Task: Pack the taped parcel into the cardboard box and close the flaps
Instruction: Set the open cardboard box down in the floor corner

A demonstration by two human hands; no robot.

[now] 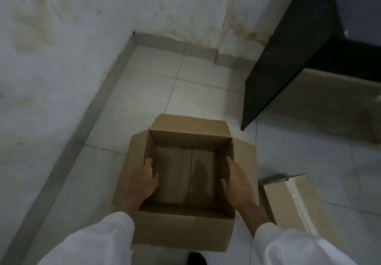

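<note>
Parcel (296,205) outside box (181,231), beside right hand (239,184).

Matt brown cardboard box (181,229) sitting between both hands, its surface plain. Beside the right hand (239,184), a cardboard parcel (296,203) is showing glossy clear tape. Smooth pale floor tiles (198,91) lying beyond.

Stained white wall (82,38), pale tiled floor (195,83), black furniture panel (288,58), dim light
</note>
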